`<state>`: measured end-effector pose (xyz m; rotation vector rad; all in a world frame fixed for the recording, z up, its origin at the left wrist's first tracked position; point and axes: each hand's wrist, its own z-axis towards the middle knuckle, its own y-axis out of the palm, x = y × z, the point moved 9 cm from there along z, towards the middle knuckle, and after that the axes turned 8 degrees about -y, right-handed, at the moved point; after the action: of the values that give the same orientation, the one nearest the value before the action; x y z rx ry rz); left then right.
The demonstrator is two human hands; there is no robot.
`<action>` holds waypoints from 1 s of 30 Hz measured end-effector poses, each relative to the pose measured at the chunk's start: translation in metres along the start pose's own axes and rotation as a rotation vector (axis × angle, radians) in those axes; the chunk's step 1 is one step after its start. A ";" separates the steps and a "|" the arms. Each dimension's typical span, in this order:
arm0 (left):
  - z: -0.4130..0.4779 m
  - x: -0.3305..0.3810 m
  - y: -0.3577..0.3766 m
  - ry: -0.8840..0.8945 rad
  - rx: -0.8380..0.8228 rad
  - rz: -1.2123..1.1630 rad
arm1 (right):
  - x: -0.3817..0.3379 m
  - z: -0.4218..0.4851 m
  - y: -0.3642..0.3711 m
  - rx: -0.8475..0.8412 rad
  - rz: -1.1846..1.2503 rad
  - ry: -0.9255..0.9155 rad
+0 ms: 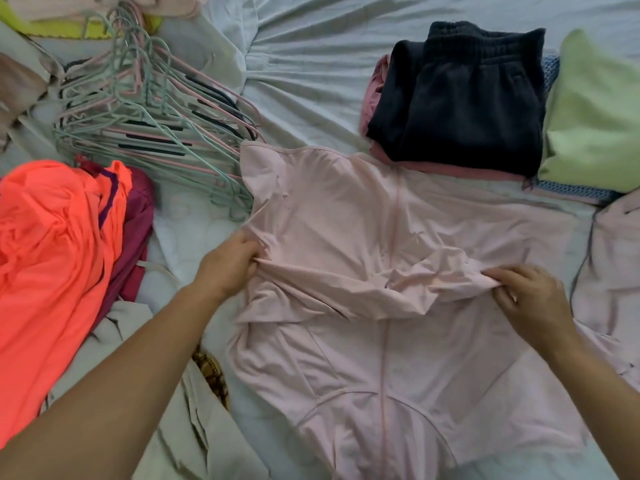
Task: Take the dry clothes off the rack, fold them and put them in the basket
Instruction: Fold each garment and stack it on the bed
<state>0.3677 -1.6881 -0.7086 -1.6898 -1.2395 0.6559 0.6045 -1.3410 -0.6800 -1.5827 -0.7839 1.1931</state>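
- Left hand (230, 263): fingertips buried in a fold of the pink garment (381, 237); not visible.
- Right hand (530, 299): fingertips tucked into bunched fabric of the same garment; its forearm covers part of the garment's right side.
- Pink garment: lower hem cut by the bottom edge.
- Orange garment (52, 254): runs off the left edge and covers most of the maroon garment (140, 216).
- Dark folded garment (467, 98): conceals the pieces beneath; only the rims of a dusty pink piece (446, 168) and a blue patterned piece (571, 192) show.
- Green folded piece (588, 116): cut by the right edge.
- Hangers (145, 109): tangled heap; count cannot be told.
- Brown patterned item (212, 370): mostly hidden beside the beige garment (194, 427); kind cannot be told.
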 end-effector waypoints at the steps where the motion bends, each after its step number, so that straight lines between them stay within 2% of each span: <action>1: 0.002 -0.017 -0.009 -0.065 0.048 -0.055 | 0.001 0.000 -0.006 -0.024 0.129 0.038; 4: 0.000 -0.052 -0.028 -0.295 0.215 -0.248 | 0.033 -0.001 -0.015 -0.015 0.725 0.401; 5: -0.006 -0.050 -0.030 -0.298 0.259 -0.324 | 0.048 -0.001 -0.015 0.031 0.880 0.541; 6: -0.013 -0.041 -0.027 -0.240 0.259 -0.396 | 0.061 -0.001 -0.017 0.053 0.955 0.646; 8: -0.034 -0.008 0.002 -0.029 0.105 -0.405 | 0.073 0.001 -0.015 0.005 0.958 0.783; 10: -0.058 0.010 0.046 0.103 -0.063 -0.220 | 0.078 0.001 -0.009 -0.081 0.918 0.822; 11: -0.064 0.007 0.059 0.109 -0.067 -0.158 | 0.078 0.001 -0.007 -0.115 0.900 0.820; 15: -0.073 -0.022 0.048 -0.001 0.102 -0.321 | 0.076 0.002 -0.013 -0.148 0.972 0.784; 17: -0.080 -0.037 0.027 0.038 0.214 -0.351 | 0.079 -0.003 -0.015 -0.149 1.015 0.803; 19: -0.087 -0.047 0.006 0.077 0.295 -0.349 | 0.089 -0.010 -0.019 -0.177 0.941 0.816; 22: -0.095 -0.039 0.006 0.186 0.223 -0.159 | 0.114 -0.028 0.001 -0.270 0.757 0.820; 24: -0.100 -0.030 0.031 0.244 0.144 -0.002 | 0.104 -0.035 0.006 -0.269 0.737 0.825; 25: -0.103 -0.027 0.043 0.238 0.110 0.019 | 0.101 -0.037 0.009 -0.252 0.747 0.820; 27: -0.104 -0.039 0.051 0.073 0.055 -0.057 | 0.100 -0.045 0.013 -0.210 0.785 0.845; 29: -0.110 -0.051 0.047 -0.052 0.104 -0.135 | 0.098 -0.054 0.012 -0.191 0.898 0.868; 30: -0.115 -0.052 0.046 -0.018 0.142 -0.113 | 0.096 -0.058 0.012 -0.186 0.967 0.876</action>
<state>0.4647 -1.7811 -0.7033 -1.4893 -1.2606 0.6759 0.6893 -1.2775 -0.7198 -2.4650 0.5265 0.8557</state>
